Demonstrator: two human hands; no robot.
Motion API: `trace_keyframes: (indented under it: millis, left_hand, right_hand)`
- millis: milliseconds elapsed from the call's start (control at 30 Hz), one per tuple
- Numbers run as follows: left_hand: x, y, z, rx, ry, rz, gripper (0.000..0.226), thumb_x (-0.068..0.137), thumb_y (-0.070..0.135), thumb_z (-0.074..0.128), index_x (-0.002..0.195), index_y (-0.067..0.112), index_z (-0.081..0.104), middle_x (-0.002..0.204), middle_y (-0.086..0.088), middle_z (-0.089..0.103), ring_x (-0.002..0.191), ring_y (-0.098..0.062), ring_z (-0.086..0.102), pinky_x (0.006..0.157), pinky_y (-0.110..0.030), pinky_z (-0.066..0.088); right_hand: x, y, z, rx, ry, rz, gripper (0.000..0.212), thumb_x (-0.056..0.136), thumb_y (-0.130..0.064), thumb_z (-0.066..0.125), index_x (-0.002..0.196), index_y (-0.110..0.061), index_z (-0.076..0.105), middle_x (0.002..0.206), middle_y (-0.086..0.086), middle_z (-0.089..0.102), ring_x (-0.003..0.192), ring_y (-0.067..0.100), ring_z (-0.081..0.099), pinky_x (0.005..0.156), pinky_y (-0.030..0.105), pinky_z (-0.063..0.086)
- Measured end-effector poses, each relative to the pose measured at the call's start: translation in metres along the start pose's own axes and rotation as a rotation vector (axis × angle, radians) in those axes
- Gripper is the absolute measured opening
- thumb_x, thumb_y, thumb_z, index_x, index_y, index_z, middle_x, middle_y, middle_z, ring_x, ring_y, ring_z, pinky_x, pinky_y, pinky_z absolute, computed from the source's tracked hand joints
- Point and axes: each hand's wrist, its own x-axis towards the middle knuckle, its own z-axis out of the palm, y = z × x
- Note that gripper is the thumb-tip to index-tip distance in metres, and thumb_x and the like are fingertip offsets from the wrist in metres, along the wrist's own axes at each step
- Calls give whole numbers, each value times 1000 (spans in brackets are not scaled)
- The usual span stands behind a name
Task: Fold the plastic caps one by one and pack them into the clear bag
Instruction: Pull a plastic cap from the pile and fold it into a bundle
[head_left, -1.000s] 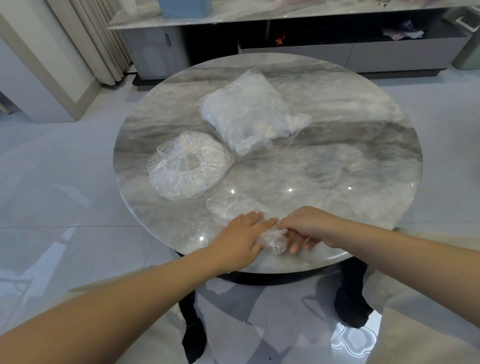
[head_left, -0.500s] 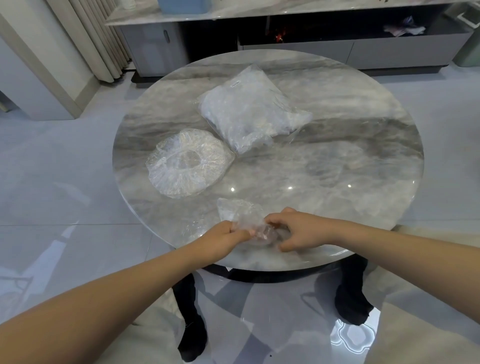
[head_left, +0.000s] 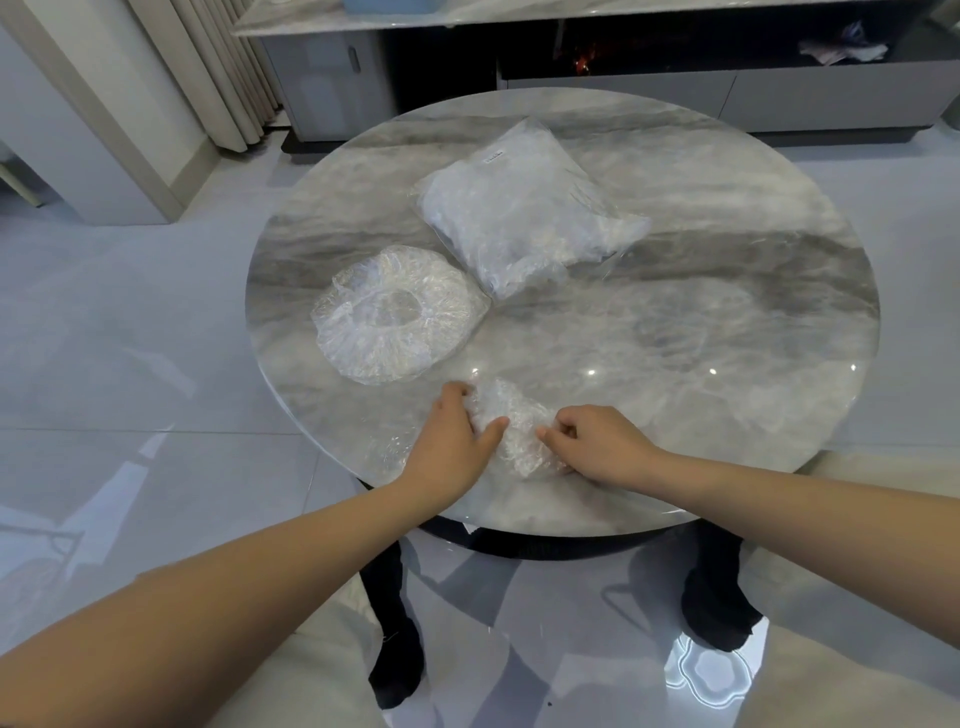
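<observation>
Cap (head_left: 511, 426), crumpled, is gripped at near edge of table (head_left: 727, 332) by left hand (head_left: 452, 441) and pinched by right hand (head_left: 597, 441); second cap (head_left: 397, 314) lies flat beside filled bag (head_left: 524, 218).

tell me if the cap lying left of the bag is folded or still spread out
Spread out. The cap lies flat and round on the table, its opening facing up, and neither hand touches it.

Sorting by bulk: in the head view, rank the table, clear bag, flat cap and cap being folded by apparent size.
1. Table
2. Bag
3. Flat cap, close to the bag
4. Folded cap, though nearest the camera
</observation>
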Motion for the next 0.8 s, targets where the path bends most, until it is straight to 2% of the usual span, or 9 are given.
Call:
trace_keyframes:
  millis: [67,167,300,367,467,533,600,700,800]
  left_hand:
    - [-4,-3,2,135,134,217,62,89,36,60,138,10,32,125,-9,44,108,-20,49,88,-24,42]
    - [-6,-3,3,424,277,570,63,86,41,49,139,12,32,131,-14,46,119,-25,41,98,-37,37]
    - [-11,-2,6,688,131,770,66,87,42,44,143,9,36,148,-15,35,138,-28,29,112,-46,20]
    - [-12,-2,6,839,-25,757,67,89,47,34,142,7,41,151,-15,33,142,-27,26,116,-47,7]
    - [-11,-11,9,877,-263,672,76,91,56,15,152,11,8,159,-10,4,147,-19,-3,114,-32,-20]
    - [-11,-15,10,871,-336,654,73,95,56,21,151,16,-4,159,-7,-11,145,-15,-17,113,-28,-20]
    - [-9,-16,10,838,-337,645,69,99,52,27,152,18,0,159,-5,-10,145,-15,-15,116,-28,-15]
    - [-2,-17,11,757,-332,659,60,101,43,30,152,17,11,159,-7,4,147,-18,-1,119,-30,-1]
    - [5,-20,13,628,-283,692,51,99,29,30,146,12,31,153,-14,28,143,-28,24,116,-35,15]
  right_hand:
    - [2,-2,-1,-7,-13,29,34,94,-35,51,70,-12,52,65,-1,59,63,12,57,64,29,44]
    - [4,-7,-7,15,-34,78,24,89,-24,54,69,-12,47,62,0,56,57,13,53,54,25,40]
    - [3,-7,-10,96,-50,114,9,83,-15,56,81,-11,48,70,0,55,58,11,50,51,22,40]
    - [3,-5,-9,121,-56,127,10,81,-12,57,86,-11,48,74,0,54,61,12,50,55,24,41]
    - [0,-2,-9,107,-75,120,21,81,-12,58,95,-12,43,82,3,54,68,16,51,61,29,43]
    - [-6,0,-8,44,-60,31,28,81,-11,58,102,-15,39,88,5,56,72,18,54,65,33,47]
    - [-14,2,-7,-131,50,-185,33,80,-12,58,108,-17,43,101,4,54,86,19,52,73,31,46]
    - [-19,6,-4,-380,203,-525,33,77,-29,55,107,-15,60,114,1,54,100,20,49,84,30,40]
    - [-15,10,-2,-508,146,-586,45,77,-47,51,106,-16,66,115,-3,60,111,21,49,94,31,29]
